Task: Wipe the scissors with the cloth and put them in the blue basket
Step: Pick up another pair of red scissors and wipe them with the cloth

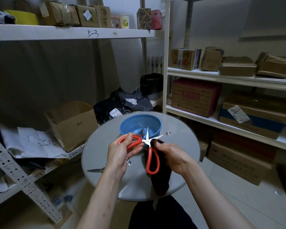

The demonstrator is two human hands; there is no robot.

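Red-handled scissors (pixel 149 152) are held spread apart above a round glass table (pixel 185 146). My left hand (pixel 122 150) grips one red handle loop. My right hand (pixel 172 154) holds a dark brown cloth (pixel 161 180) pinched around one blade near the pivot; the cloth hangs down past the table's front edge. One blade points up over the blue basket (pixel 139 123), the other points right. The basket stands at the table's far side with some dark item inside.
Another pair of scissors or a blade (pixel 96 170) lies on the table's left part. White shelves with cardboard boxes (pixel 195 96) stand to the right, a shelf with an open box (pixel 73 124) and papers to the left. Black bags (pixel 122 104) sit behind the table.
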